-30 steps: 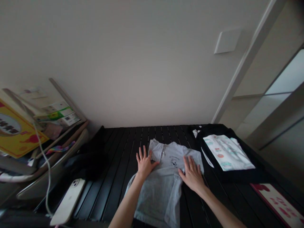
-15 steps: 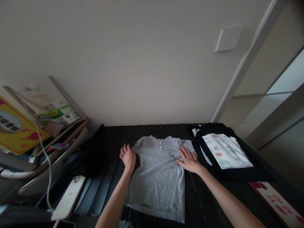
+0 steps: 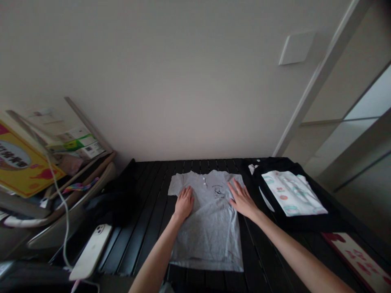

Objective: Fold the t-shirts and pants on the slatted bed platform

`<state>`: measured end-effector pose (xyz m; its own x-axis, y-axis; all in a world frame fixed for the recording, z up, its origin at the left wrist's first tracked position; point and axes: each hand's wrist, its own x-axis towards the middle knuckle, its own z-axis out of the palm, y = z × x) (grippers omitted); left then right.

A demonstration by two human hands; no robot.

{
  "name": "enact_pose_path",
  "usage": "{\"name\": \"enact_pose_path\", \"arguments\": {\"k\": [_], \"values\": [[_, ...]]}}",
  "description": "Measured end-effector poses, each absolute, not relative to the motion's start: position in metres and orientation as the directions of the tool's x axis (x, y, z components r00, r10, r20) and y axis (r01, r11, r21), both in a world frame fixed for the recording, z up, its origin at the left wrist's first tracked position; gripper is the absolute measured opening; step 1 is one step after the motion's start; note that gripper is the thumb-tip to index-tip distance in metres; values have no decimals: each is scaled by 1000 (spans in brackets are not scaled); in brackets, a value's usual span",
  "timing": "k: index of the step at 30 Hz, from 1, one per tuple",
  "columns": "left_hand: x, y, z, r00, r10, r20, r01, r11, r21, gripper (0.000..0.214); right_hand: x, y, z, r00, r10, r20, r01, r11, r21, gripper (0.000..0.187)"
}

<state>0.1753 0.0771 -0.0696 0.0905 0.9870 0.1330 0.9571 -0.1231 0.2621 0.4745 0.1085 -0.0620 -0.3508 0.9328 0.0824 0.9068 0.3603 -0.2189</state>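
A grey short-sleeved shirt [image 3: 207, 232] lies spread out on the black slatted table [image 3: 143, 211], its collar towards the wall. It has white buttons at the neck and a small dark print on the chest. My left hand [image 3: 184, 203] rests flat on the shirt's left side, just below the sleeve, fingers stretched out. On the other side, my right hand [image 3: 242, 199] lies with spread fingers near the right sleeve. Neither hand grips the cloth.
Folded white printed cloth [image 3: 293, 193] sits on black clothing [image 3: 308, 224] at the right. A red and white flat item [image 3: 357, 256] lies nearer. To the left are a phone [image 3: 91, 252], a white cable [image 3: 65, 219], dark fabric [image 3: 113, 203] and a yellow box [image 3: 27, 167].
My left hand has moved right, from the left sleeve onto the shirt's body, and the left sleeve now lies spread out. The lower hem sits further up the table. My right hand stays near its sleeve.
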Motion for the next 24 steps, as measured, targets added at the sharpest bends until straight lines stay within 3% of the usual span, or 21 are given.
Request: {"name": "enact_pose_path", "arguments": {"k": [3, 6, 13, 17, 19, 24], "values": [[171, 79, -72, 83, 988, 130, 969, -111, 221, 53, 454, 62, -50, -433, 862, 262, 828, 495, -262, 55], [163, 83, -71, 85, 986, 147, 981, -108, 158, 53, 439, 12, -49, -633, 751, 187, 684, 656, -319, 36], [156, 90, -68, 86, 986, 143, 977, -112, 182, 53, 471, -23, -54, -426, 902, 73, 901, 430, -61, 33], [158, 87, -66, 67, 981, 181, 975, -103, 196, 51, 479, -15, -34, -395, 918, 41, 918, 396, -30, 32], [158, 85, -65, -12, 974, 226, 981, -32, 191, 50, 466, -15, -23, -400, 911, 100, 909, 408, -86, 35], [154, 85, -67, -409, 866, 289, 911, 367, 189, 53, 425, -35, -28, -581, 790, 196, 753, 613, -241, 61]]}}
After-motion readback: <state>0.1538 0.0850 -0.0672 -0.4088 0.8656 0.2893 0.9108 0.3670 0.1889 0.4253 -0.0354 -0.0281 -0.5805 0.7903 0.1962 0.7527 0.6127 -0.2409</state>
